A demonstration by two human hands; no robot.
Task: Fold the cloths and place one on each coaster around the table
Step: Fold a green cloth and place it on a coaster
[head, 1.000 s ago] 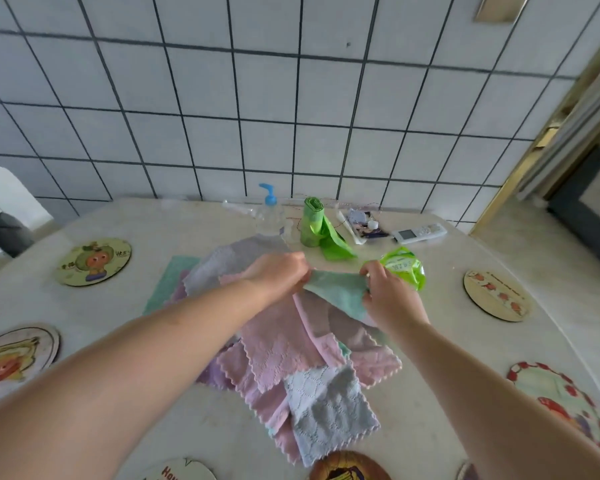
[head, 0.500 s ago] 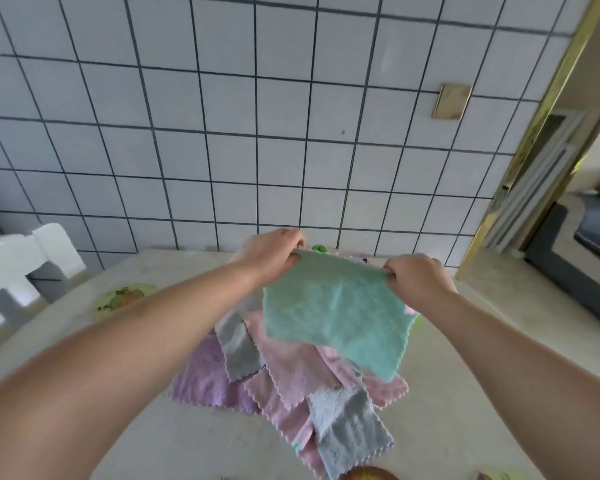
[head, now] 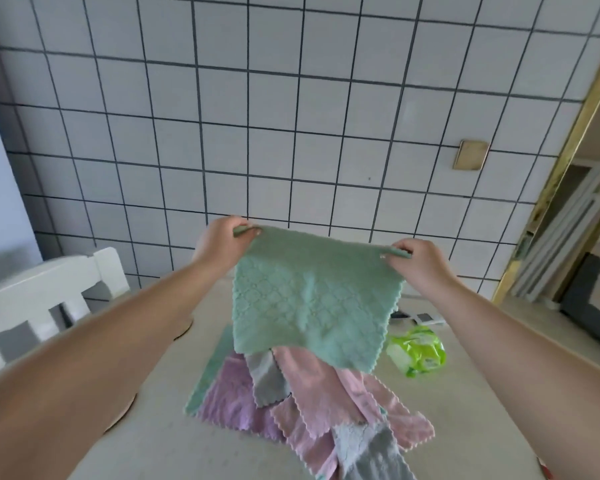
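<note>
The left hand (head: 222, 245) pinches one top corner of a green cloth (head: 312, 299), and the right hand (head: 418, 263) pinches the other top corner. The fingers of both hands are squeezed tight on the cloth. The cloth hangs in the air above the table (head: 174, 441). Its top edge runs from side to side, a bit higher on the left, and the rest hangs down flat, facing the person.

Under it lies a pile of cloths (head: 312, 403): I can see one more green, one purple, some pink and some gray ones. How many lie in the pile I cannot tell.

Edges of two round coasters (head: 122, 415) peek out beside the left arm. A green packet (head: 417, 351) lies on the pale table, right of the pile. A white chair (head: 49, 296) stands at the left. The wall (head: 291, 109) behind has white tiles with dark lines.
</note>
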